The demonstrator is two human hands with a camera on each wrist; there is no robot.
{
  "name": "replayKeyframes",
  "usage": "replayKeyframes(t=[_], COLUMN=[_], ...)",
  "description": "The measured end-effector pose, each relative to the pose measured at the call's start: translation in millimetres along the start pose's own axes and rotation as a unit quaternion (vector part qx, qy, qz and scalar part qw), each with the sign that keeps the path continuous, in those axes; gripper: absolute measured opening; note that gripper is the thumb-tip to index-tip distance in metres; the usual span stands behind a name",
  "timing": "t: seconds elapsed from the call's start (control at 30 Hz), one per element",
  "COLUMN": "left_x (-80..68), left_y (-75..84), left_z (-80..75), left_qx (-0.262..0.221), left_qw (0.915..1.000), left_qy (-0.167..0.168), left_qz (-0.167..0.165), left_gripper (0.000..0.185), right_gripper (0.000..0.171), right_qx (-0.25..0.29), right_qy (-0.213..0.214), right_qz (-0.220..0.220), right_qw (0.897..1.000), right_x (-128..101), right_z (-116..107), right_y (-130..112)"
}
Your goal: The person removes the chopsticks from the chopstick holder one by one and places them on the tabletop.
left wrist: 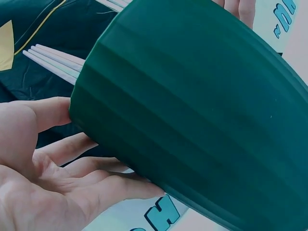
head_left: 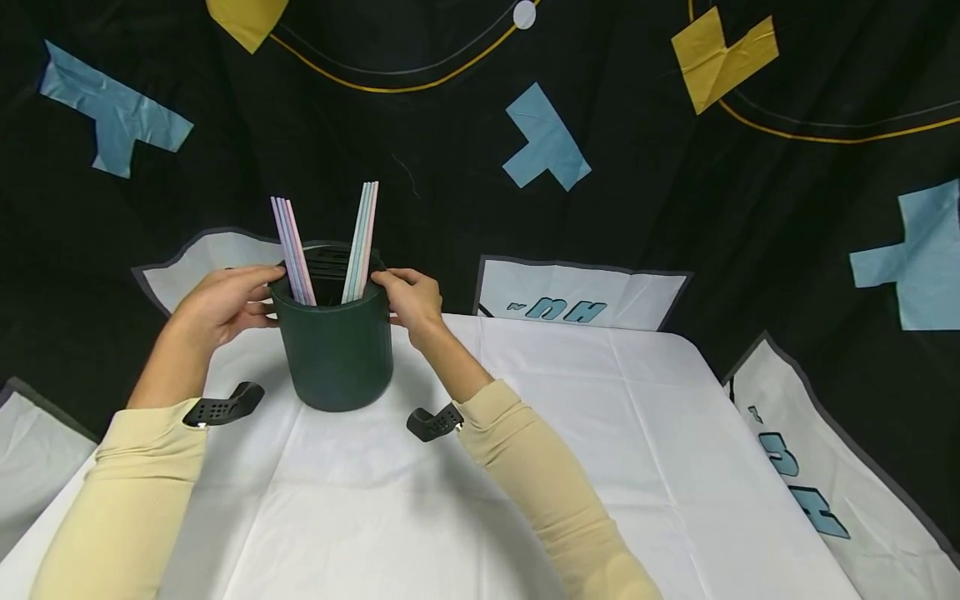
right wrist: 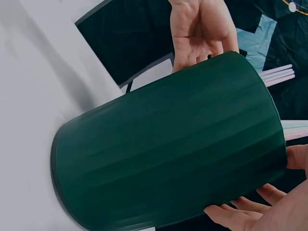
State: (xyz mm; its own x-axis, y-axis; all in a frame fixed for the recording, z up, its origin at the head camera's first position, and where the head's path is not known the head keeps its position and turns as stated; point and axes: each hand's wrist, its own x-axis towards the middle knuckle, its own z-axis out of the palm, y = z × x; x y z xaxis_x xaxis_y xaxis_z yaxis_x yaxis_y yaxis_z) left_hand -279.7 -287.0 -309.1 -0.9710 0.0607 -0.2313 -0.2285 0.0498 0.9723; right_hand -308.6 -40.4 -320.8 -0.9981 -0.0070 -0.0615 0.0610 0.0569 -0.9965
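Note:
A dark green ribbed cup (head_left: 335,350) stands on the white tablecloth (head_left: 525,467), with two bunches of pastel straws (head_left: 294,250) leaning apart inside it. My left hand (head_left: 225,304) holds the cup's left side just under the rim, and my right hand (head_left: 408,300) holds the right side. In the left wrist view the cup (left wrist: 192,106) fills the frame; my left hand (left wrist: 48,183) has its thumb at the rim and its fingers behind the wall. The right wrist view shows the cup (right wrist: 168,154) with my right hand (right wrist: 260,211) below its rim.
Black camera mounts (head_left: 225,408) stick out from both wrists near the cloth. A black backdrop with blue and yellow shapes (head_left: 546,142) hangs behind the table. The table's right edge (head_left: 720,375) and far edge are close to the cup.

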Motion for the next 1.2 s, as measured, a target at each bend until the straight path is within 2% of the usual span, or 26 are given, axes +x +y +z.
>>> replayKeyframes(t=[0.17, 0.53, 0.8, 1.2], left_x=[-3.4, -7.3, -7.4, -1.2], left_y=[-2.6, -3.5, -6.6, -9.1], left_z=[8.3, 44.4, 82.1, 135.9], left_qx=[-0.003, 0.010, 0.036, 0.034], left_qw=[0.9999, 0.9995, 0.9975, 0.9957], left_qy=[-0.006, -0.006, -0.003, -0.011], left_qz=[0.009, 0.030, 0.060, 0.085], left_gripper=[0.081, 0.076, 0.069, 0.065], right_gripper=[0.032, 0.041, 0.045, 0.047], right_qx=[-0.009, -0.004, -0.021, -0.036], right_qy=[-0.008, -0.042, -0.053, -0.039], right_qz=[0.002, 0.018, 0.025, 0.023], right_qw=[1.000, 0.999, 0.998, 0.998], right_x=[-2.1, -3.5, -4.7, -11.2], right_z=[-9.2, -47.1, -86.4, -142.4], right_y=[0.6, -0.5, -0.1, 3.8])
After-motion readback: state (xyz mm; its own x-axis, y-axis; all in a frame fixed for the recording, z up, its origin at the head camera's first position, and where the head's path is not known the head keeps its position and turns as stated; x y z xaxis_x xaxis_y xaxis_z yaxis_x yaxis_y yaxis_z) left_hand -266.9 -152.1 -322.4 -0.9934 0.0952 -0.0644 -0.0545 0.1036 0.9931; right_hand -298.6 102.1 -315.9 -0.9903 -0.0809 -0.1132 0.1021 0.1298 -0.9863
